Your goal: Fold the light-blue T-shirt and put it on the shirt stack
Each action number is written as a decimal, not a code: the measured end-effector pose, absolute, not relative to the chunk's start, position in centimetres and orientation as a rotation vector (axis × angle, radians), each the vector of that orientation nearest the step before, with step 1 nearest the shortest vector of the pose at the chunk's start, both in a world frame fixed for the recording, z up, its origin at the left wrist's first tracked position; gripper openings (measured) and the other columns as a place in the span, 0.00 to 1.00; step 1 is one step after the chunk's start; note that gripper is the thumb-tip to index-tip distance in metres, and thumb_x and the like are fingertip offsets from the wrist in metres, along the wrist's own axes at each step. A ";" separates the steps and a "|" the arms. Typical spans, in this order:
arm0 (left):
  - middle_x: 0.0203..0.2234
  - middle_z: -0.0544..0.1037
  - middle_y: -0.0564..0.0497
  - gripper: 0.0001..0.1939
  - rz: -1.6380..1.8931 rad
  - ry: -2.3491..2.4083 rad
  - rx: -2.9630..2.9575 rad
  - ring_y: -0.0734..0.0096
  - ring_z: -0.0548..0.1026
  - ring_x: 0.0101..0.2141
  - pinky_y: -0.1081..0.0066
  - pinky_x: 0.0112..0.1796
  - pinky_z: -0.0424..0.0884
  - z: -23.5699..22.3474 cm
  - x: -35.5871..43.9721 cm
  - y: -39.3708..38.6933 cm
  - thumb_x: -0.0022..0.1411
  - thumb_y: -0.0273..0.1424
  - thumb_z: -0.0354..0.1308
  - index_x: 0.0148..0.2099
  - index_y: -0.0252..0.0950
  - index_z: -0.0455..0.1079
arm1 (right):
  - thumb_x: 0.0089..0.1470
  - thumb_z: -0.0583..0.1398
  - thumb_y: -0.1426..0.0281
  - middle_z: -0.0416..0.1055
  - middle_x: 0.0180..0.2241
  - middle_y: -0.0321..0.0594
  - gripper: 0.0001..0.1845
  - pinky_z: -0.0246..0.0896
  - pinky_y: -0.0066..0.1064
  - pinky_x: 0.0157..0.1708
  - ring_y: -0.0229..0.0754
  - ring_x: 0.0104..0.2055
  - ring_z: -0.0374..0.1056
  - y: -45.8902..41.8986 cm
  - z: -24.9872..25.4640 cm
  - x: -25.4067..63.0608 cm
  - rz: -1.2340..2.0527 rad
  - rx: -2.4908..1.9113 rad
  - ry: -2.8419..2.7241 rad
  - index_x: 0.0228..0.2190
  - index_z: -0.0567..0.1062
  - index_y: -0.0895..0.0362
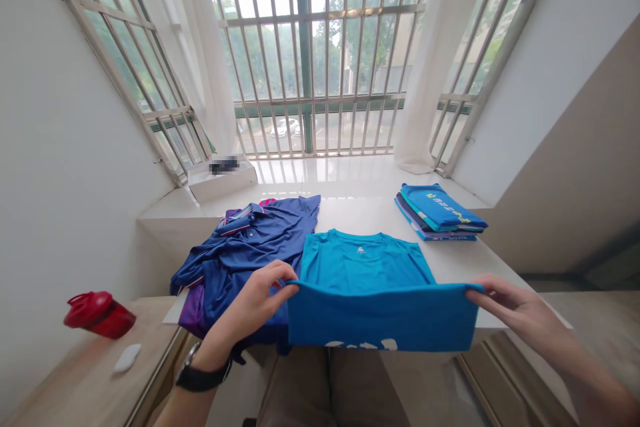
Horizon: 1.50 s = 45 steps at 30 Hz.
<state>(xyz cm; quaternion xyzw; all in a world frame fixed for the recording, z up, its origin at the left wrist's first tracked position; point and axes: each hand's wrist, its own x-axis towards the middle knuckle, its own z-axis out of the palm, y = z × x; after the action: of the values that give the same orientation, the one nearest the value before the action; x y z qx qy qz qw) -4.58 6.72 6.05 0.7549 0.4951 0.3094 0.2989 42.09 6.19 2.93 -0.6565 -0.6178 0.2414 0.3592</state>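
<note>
Two hands grip one bright blue T-shirt [370, 273]: our left hand [255, 300] and our right hand [515, 303] each pinch a corner of its hem between thumb and fingers, so the grip is closed on the cloth. The raised front stretches between them, with white print partly showing along its lower edge, and the rest of the shirt lies flat on a white window sill [350, 210] just ahead of the grip. Just beside the shirt, behind our left hand, a rumpled navy polo shirt [250, 253] lies over a purple garment [193, 310]. A black wristwatch [203, 375] circles our left wrist, and our beige trousers [325, 387] show below the grip. Well ahead of our right hand, a stack of folded blue shirts [440, 213] sits on the sill. Beyond the polo, a white box [223, 185] lies near the barred window [310, 47], with a blurred item on top. Further left of the grip, a wooden ledge [85, 373] holds a red shaker bottle [99, 315] on its side and a small white object [127, 358].
</note>
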 end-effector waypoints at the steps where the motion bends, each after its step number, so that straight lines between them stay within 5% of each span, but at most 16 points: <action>1: 0.34 0.77 0.49 0.11 0.794 1.329 2.001 0.67 0.74 0.36 0.72 0.37 0.70 5.6 -4.5 9.1 0.63 0.38 0.56 0.38 0.36 0.74 | 0.44 0.61 0.39 0.74 0.27 0.42 0.29 0.65 0.32 0.30 0.45 0.30 0.68 8.1 3.2 42.1 0.690 -1.642 -1.697 0.26 0.78 0.53; 7: 0.24 0.75 0.51 0.12 0.668 1.514 2.058 0.67 0.71 0.28 0.71 0.31 0.65 -0.2 -3.2 20.6 0.58 0.39 0.56 0.32 0.35 0.73 | 0.47 0.57 0.40 0.64 0.20 0.34 0.29 0.56 0.29 0.25 0.40 0.25 0.60 17.8 -0.3 41.6 0.758 -1.631 -1.894 0.18 0.67 0.54; 11: 0.25 0.76 0.51 0.11 0.660 1.570 2.086 0.67 0.72 0.28 0.71 0.30 0.63 -2.9 -2.7 22.2 0.59 0.37 0.55 0.33 0.35 0.73 | 0.49 0.54 0.42 0.67 0.20 0.35 0.28 0.57 0.31 0.27 0.43 0.26 0.64 19.8 -3.9 41.6 0.625 -1.715 -1.847 0.18 0.66 0.53; 17: 0.25 0.76 0.51 0.12 0.699 1.557 2.076 0.68 0.73 0.28 0.72 0.30 0.62 -1.6 -2.6 23.5 0.63 0.36 0.53 0.34 0.35 0.73 | 0.53 0.51 0.44 0.70 0.21 0.35 0.24 0.59 0.32 0.29 0.44 0.26 0.67 20.8 -4.8 42.6 0.679 -1.698 -1.834 0.25 0.68 0.51; 34: 0.29 0.79 0.49 0.11 0.555 1.853 2.034 0.65 0.76 0.32 0.72 0.33 0.62 -5.0 -2.2 27.0 0.67 0.36 0.54 0.34 0.36 0.72 | 0.56 0.51 0.57 0.76 0.25 0.42 0.17 0.58 0.32 0.31 0.48 0.31 0.72 24.6 -6.5 42.5 0.536 -1.983 -1.879 0.20 0.65 0.51; 45: 0.31 0.80 0.47 0.14 0.518 1.894 2.018 0.64 0.77 0.35 0.72 0.34 0.64 -4.4 -1.7 26.0 0.66 0.42 0.54 0.35 0.37 0.72 | 0.49 0.54 0.47 0.78 0.25 0.42 0.22 0.62 0.34 0.32 0.51 0.33 0.74 24.2 -5.8 42.5 0.505 -2.055 -1.778 0.27 0.74 0.52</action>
<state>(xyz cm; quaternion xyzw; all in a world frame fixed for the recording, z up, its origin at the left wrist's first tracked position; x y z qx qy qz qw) -1.70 26.01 -4.37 0.7072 0.6637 0.1815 0.1625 42.46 24.21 -5.79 -0.7304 -0.6317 0.1793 0.1878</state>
